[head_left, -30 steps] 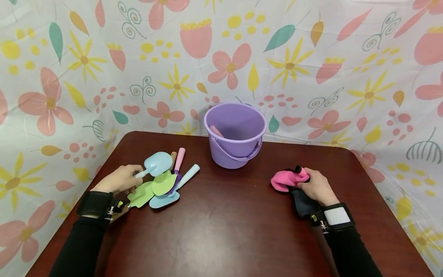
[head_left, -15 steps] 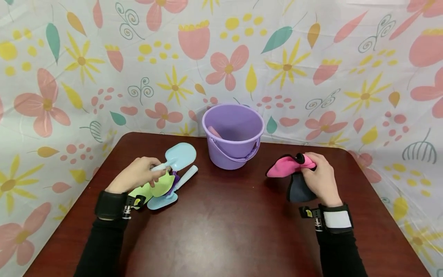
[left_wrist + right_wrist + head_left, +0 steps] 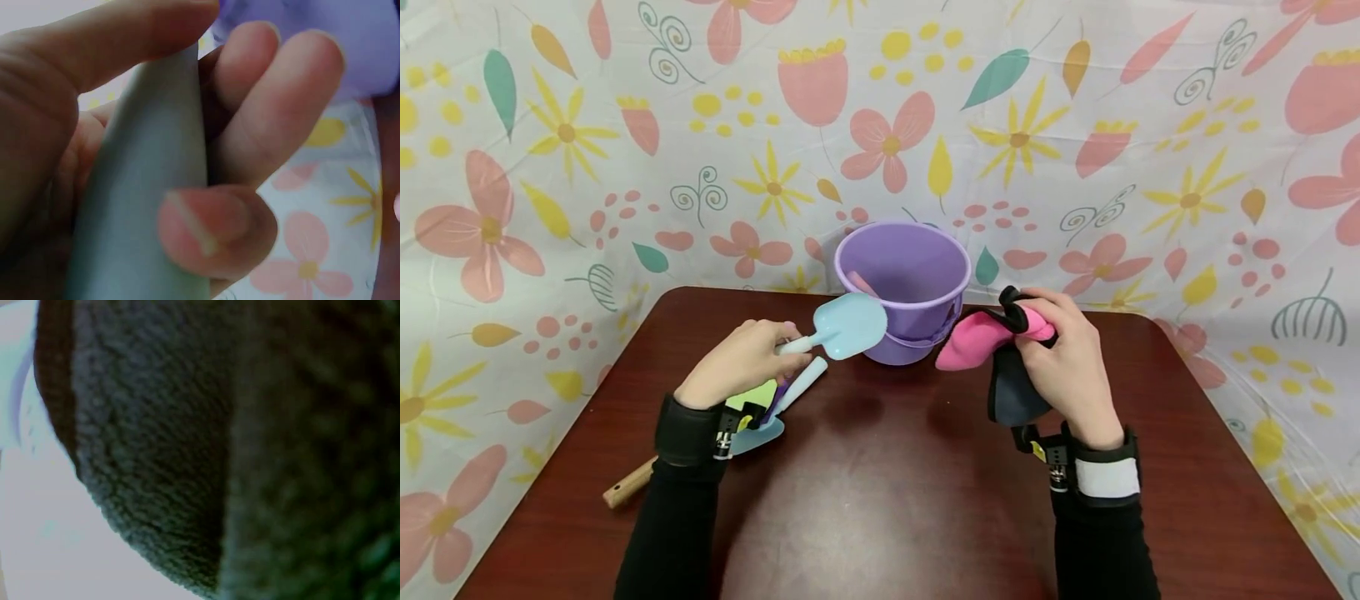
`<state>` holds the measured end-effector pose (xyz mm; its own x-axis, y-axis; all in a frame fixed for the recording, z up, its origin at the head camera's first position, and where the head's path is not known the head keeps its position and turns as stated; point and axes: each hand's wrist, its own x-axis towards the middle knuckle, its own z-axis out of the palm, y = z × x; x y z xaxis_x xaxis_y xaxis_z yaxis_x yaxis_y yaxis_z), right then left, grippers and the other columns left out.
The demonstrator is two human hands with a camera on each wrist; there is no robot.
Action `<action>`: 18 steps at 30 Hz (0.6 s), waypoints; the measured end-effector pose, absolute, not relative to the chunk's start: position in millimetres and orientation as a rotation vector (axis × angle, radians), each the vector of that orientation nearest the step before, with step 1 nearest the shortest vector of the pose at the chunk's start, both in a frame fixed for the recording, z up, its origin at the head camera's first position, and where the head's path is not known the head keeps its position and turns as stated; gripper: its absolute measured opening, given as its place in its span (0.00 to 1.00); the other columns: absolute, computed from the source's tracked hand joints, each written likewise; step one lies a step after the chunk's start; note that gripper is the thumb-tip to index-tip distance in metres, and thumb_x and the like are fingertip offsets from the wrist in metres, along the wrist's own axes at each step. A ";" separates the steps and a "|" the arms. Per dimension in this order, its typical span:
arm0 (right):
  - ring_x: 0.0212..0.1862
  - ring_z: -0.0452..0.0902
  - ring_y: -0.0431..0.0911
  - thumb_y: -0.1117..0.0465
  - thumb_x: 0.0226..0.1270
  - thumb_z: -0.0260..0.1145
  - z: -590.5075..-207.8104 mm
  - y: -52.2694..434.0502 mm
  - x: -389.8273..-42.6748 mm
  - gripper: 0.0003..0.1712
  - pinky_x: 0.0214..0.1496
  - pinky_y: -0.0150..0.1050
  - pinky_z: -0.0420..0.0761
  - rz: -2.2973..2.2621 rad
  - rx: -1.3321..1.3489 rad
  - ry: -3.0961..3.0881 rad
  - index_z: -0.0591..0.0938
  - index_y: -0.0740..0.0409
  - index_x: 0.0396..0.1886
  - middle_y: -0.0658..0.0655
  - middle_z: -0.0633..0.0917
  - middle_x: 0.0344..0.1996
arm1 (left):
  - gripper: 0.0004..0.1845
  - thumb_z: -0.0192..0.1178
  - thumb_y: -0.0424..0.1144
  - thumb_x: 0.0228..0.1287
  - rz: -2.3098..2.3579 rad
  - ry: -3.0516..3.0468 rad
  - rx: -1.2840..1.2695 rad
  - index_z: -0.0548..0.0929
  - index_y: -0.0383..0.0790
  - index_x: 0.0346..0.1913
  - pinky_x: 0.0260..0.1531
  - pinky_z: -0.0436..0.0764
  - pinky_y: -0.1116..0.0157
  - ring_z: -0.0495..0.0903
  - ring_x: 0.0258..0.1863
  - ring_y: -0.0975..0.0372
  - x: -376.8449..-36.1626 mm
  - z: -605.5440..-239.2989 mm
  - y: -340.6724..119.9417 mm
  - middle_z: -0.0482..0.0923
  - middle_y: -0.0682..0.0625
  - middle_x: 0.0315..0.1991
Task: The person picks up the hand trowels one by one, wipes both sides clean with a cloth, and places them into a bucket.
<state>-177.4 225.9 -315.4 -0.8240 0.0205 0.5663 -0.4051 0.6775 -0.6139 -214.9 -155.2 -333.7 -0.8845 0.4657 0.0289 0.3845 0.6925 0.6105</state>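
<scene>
My left hand (image 3: 745, 360) grips the slim handle of a light blue hand trowel (image 3: 852, 326), its blade pointing right and overlapping the front of a purple bucket (image 3: 928, 321). Close up in the left wrist view, fingers and thumb curl round the pale handle (image 3: 150, 156). On the other side, my right hand (image 3: 1067, 358) pinches a bunched pink and dark grey cloth piece (image 3: 973, 342) with black trim, held above the table right of the bucket. Its fuzzy grey side (image 3: 156, 437) fills most of the right wrist view.
Under the left forearm lie a green tool (image 3: 752, 395), a second light blue trowel (image 3: 805, 385) and a wooden handle (image 3: 631, 483). A pink handle (image 3: 861, 284) leans inside the bucket. Behind the brown table (image 3: 880, 517) hangs a flowered sheet (image 3: 715, 133).
The left hand has carried the light blue trowel off the pile, rightward to the bucket's front. The right hand has lifted the cloth piece and brought it leftward toward the bucket.
</scene>
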 end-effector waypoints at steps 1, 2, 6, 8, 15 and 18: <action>0.56 0.75 0.51 0.76 0.54 0.62 -313.7 221.7 -176.8 0.20 0.52 0.40 0.69 1.042 0.295 -2.336 0.87 0.57 0.44 0.54 0.80 0.55 | 0.08 0.62 0.43 0.67 0.961 2.767 0.711 0.82 0.43 0.33 0.22 0.74 0.64 0.81 0.20 0.64 -215.4 -332.2 -150.8 0.81 0.55 0.21; 0.55 0.75 0.51 0.76 0.53 0.62 -311.9 217.5 -176.4 0.20 0.53 0.40 0.69 1.048 0.296 -2.325 0.87 0.57 0.44 0.53 0.80 0.55 | 0.07 0.62 0.42 0.67 0.963 2.767 0.722 0.82 0.43 0.34 0.21 0.74 0.63 0.81 0.20 0.63 -215.8 -331.1 -146.4 0.81 0.54 0.21; 0.55 0.75 0.52 0.74 0.54 0.64 -307.6 202.5 -177.0 0.18 0.54 0.48 0.71 1.060 0.311 -2.282 0.86 0.59 0.44 0.55 0.80 0.54 | 0.06 0.63 0.43 0.66 0.882 2.889 0.738 0.82 0.45 0.35 0.21 0.73 0.63 0.77 0.19 0.63 -215.5 -327.4 -125.7 0.78 0.55 0.21; 0.56 0.75 0.53 0.73 0.54 0.64 -307.1 196.1 -177.9 0.16 0.54 0.51 0.71 1.061 0.316 -2.254 0.86 0.60 0.43 0.57 0.80 0.54 | 0.07 0.64 0.44 0.65 0.821 2.968 0.742 0.82 0.46 0.33 0.21 0.71 0.62 0.74 0.18 0.62 -214.3 -325.9 -113.7 0.75 0.55 0.19; 0.57 0.74 0.52 0.66 0.55 0.67 -311.5 165.8 -190.6 0.13 0.53 0.55 0.74 0.973 0.248 -2.129 0.86 0.57 0.42 0.58 0.78 0.55 | 0.09 0.67 0.47 0.63 0.781 3.090 0.785 0.80 0.48 0.32 0.20 0.68 0.61 0.71 0.21 0.60 -216.2 -318.3 -75.2 0.69 0.54 0.20; 0.59 0.71 0.52 0.64 0.55 0.68 -317.7 153.3 -198.2 0.16 0.47 0.60 0.75 0.915 0.191 -2.146 0.85 0.53 0.45 0.57 0.75 0.58 | 0.11 0.67 0.47 0.64 0.783 3.082 0.803 0.78 0.46 0.34 0.21 0.68 0.62 0.71 0.22 0.60 -217.4 -320.3 -64.3 0.68 0.53 0.20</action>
<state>-198.2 153.3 -317.7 -0.6847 0.1537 0.7124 -0.4079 0.7292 -0.5494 -217.4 -64.3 -320.3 -0.8711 0.4250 0.2460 0.4909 0.7673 0.4127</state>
